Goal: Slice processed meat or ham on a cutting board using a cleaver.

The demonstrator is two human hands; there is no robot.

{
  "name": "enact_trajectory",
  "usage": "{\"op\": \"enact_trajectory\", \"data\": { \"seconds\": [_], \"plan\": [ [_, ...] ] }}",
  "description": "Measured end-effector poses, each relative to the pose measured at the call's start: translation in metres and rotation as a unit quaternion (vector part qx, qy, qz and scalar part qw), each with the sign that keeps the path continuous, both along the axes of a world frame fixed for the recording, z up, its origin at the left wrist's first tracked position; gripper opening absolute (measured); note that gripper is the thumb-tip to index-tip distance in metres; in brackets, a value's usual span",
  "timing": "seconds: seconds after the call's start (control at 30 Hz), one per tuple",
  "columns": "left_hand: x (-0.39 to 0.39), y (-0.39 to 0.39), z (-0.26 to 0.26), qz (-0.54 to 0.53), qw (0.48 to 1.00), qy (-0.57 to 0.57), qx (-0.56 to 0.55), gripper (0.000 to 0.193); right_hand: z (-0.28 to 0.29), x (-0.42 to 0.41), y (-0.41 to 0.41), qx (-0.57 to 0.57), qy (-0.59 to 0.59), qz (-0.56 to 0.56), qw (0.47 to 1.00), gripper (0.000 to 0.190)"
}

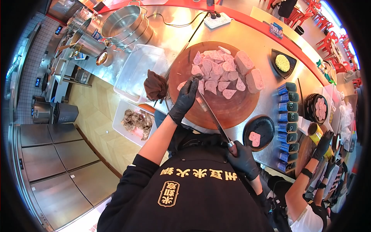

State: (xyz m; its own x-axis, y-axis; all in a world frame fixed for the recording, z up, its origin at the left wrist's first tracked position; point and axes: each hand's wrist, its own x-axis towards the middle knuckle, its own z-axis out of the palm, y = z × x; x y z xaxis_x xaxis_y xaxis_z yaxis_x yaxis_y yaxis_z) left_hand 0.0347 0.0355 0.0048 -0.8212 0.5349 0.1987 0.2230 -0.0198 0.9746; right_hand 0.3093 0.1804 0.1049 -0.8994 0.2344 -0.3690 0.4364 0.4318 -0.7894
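Observation:
My right hand (243,159), in a black glove, grips the wooden handle of a long knife (216,120). Its blade points away from me over a round wooden chopping board (185,63), with a bit of pink meat stuck to it. My left hand (187,97), also gloved, is over the board's left side, fingers bent at the edge of a heap of sliced luncheon meat (214,68) and close to the blade tip. Whether those fingers pinch a slice is hidden. Two uncut luncheon meat blocks (255,81) stand right of the heap.
A black plate (259,130) holds meat slices, beside a row of blue tins (287,117). A brown cloth (155,85) and plastic tub (139,69) lie left. Behind are steel pots (127,26), a power strip (217,21) and a noodle dish (282,63). A co-worker's gloved hand (323,145) works at right.

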Motion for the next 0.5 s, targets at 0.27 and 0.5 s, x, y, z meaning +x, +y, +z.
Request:
{"op": "enact_trajectory", "data": {
  "seconds": [0.27, 0.5],
  "plan": [
    [0.0011, 0.0024, -0.0006, -0.002, 1.000, 0.024, -0.004, 0.031, -0.0015, -0.0018, -0.0006, -0.002, 0.023, -0.010, 1.000, 0.027],
    [-0.0007, 0.0033, -0.0092, 0.013, 1.000, 0.019, -0.002, 0.030, -0.0108, -0.0007, -0.0008, 0.009, 0.020, -0.006, 1.000, 0.027]
  ]
}}
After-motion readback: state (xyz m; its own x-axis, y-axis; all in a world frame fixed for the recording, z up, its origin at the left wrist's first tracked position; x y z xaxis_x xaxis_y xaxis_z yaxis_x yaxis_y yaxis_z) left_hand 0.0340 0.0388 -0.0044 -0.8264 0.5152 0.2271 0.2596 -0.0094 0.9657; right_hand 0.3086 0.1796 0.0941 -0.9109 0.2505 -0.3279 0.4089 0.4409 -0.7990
